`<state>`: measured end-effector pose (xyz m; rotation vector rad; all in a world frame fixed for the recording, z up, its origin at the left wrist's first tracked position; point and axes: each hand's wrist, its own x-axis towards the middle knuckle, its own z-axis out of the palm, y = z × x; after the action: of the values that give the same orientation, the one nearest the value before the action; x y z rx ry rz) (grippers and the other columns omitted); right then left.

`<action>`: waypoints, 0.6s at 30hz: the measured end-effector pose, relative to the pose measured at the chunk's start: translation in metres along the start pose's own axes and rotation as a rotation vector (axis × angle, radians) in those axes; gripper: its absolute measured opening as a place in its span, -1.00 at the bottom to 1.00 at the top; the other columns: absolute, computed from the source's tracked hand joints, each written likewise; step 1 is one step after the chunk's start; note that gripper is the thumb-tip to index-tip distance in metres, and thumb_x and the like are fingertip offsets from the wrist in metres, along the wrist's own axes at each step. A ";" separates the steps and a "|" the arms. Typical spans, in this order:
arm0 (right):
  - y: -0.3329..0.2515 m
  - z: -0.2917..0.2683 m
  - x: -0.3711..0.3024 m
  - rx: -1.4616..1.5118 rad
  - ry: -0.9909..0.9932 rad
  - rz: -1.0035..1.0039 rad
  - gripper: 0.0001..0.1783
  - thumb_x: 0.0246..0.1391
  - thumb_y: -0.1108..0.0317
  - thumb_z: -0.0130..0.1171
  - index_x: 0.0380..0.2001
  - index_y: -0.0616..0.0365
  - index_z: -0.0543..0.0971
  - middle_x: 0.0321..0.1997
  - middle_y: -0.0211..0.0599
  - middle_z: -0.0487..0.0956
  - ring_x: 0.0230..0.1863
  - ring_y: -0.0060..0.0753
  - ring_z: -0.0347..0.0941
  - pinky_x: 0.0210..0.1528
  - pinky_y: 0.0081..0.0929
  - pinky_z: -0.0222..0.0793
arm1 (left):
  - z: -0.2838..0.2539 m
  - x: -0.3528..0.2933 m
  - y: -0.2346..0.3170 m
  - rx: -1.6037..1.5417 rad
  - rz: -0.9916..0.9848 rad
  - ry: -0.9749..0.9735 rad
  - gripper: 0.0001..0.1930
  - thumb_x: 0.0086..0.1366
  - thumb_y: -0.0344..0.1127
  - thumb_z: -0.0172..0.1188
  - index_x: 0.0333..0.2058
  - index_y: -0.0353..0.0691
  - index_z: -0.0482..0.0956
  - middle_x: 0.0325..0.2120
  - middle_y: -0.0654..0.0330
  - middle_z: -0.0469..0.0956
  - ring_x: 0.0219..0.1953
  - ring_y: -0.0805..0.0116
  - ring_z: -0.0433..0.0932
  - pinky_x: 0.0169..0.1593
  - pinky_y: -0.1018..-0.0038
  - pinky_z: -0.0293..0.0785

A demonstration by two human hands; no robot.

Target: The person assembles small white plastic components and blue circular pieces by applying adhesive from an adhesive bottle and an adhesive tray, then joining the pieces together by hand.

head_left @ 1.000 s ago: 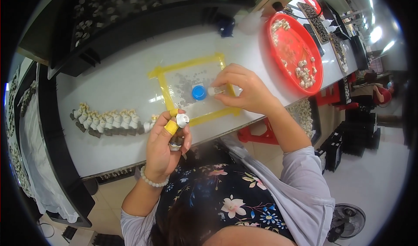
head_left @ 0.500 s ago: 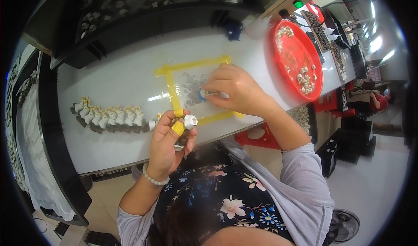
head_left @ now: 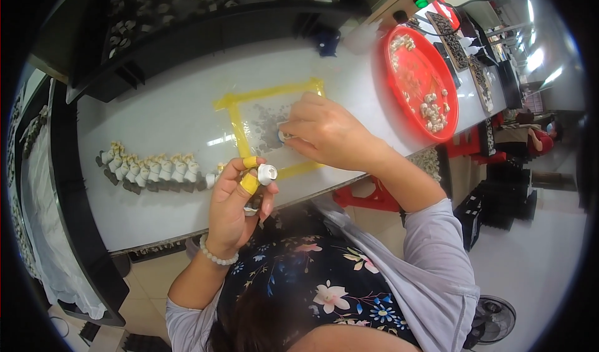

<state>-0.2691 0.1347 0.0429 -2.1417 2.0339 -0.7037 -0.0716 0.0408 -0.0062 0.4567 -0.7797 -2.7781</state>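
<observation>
My left hand (head_left: pixel 234 205), with yellow covers on thumb and forefinger, pinches a small white rounded piece (head_left: pixel 267 174) over the table's front edge. Lower in the same hand sits another small white-and-dark piece (head_left: pixel 251 205), partly hidden by the fingers. My right hand (head_left: pixel 324 130) is closed at the fingertips over the taped rectangle. Beneath its fingertips shows part of a small round blue-edged thing (head_left: pixel 282 136); the fingers cover the rest. Yellow tape (head_left: pixel 240 134) frames the patch of table there, which carries grey smudges.
To the left stands a curved row of small white figures (head_left: pixel 156 169) with yellowish tops. A red tray (head_left: pixel 417 71) holding small whitish pieces lies at the right. A dark shelf (head_left: pixel 206 56) overhangs the table's back. Farther right sits another person (head_left: pixel 541 141).
My right hand has shifted slightly left and its fingers have closed further over the blue-edged thing. My left hand still grips the white piece. The whole view has shifted a little.
</observation>
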 end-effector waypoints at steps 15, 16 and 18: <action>-0.009 0.001 -0.011 -0.064 0.025 0.112 -0.82 -0.28 0.48 0.26 -0.47 0.21 0.57 -0.50 -0.26 0.44 -0.40 -0.20 0.36 -0.34 -0.35 0.34 | -0.001 -0.003 -0.003 0.003 0.018 0.014 -0.80 0.33 -0.33 0.03 -0.10 -0.22 0.37 -0.41 0.11 0.53 -0.59 0.46 0.41 -0.53 0.61 0.34; -0.008 0.001 -0.012 -0.065 0.023 0.110 -0.82 -0.28 0.48 0.26 -0.47 0.21 0.57 -0.50 -0.26 0.44 -0.40 -0.20 0.36 -0.34 -0.35 0.34 | -0.001 -0.003 -0.003 0.001 0.020 0.014 -0.80 0.33 -0.33 0.03 -0.10 -0.22 0.37 -0.41 0.11 0.53 -0.59 0.46 0.41 -0.53 0.61 0.34; -0.006 0.000 -0.015 0.041 0.120 0.171 -0.81 -0.23 0.48 0.27 -0.42 0.21 0.60 -0.47 -0.24 0.50 -0.40 -0.23 0.39 -0.36 -0.39 0.35 | 0.002 -0.004 -0.003 0.030 0.034 0.027 -0.80 0.30 -0.38 0.06 -0.11 -0.22 0.38 -0.40 0.11 0.55 -0.57 0.45 0.45 -0.52 0.61 0.35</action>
<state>-0.2632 0.1496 0.0413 -1.9175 2.2081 -0.8590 -0.0695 0.0454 -0.0051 0.4813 -0.8166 -2.7262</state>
